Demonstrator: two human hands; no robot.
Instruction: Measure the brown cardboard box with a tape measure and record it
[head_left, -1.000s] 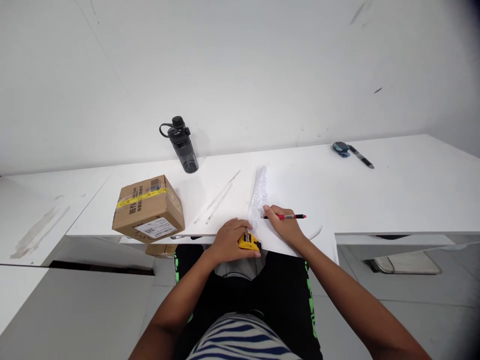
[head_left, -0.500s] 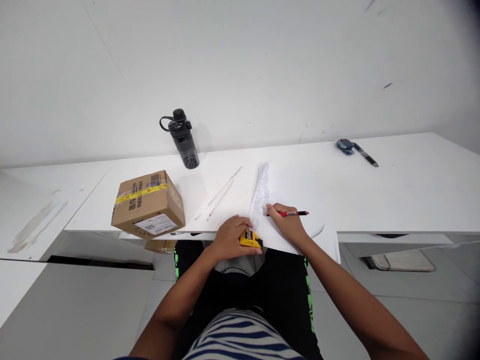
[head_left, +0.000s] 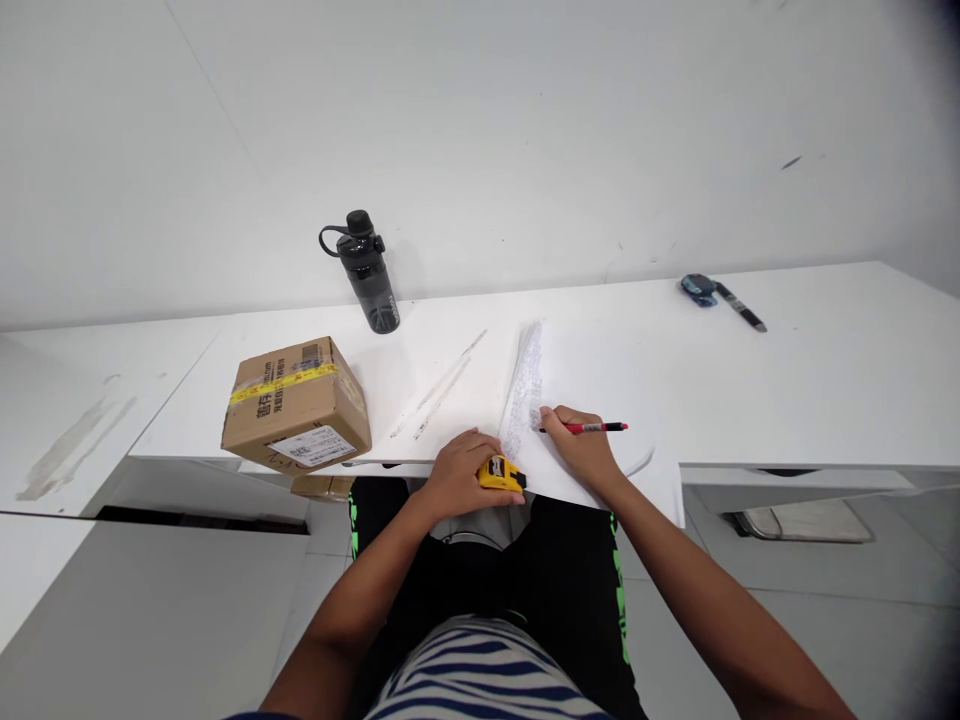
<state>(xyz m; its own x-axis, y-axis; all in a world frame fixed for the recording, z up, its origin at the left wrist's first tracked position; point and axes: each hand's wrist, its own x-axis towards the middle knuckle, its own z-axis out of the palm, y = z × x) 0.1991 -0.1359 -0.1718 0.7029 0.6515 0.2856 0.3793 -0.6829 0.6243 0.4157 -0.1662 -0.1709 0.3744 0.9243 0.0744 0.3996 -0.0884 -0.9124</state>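
My left hand [head_left: 466, 474] is wrapped round a yellow tape measure [head_left: 501, 474] at the desk's front edge, by the lower left corner of the paper. In my right hand [head_left: 581, 445] is a red pen [head_left: 598, 428], its tip down on the white paper [head_left: 577, 370]. Dense small handwriting runs along the left side of that sheet, and my right hand rests just right of it. The paper's lower part hangs over the desk edge, and its right corner curls up.
A taped cardboard box [head_left: 292, 400] sits on the white desk [head_left: 442, 340] to the left. Behind it stands a dark water bottle [head_left: 369, 275] near the wall. At the back right lie a dark blue object [head_left: 698, 288] and a black marker-like pen [head_left: 741, 307].
My right hand and the pen have shifted very slightly to the right on the paper. My left hand keeps its hold on the tape measure. The camera view has moved a little.
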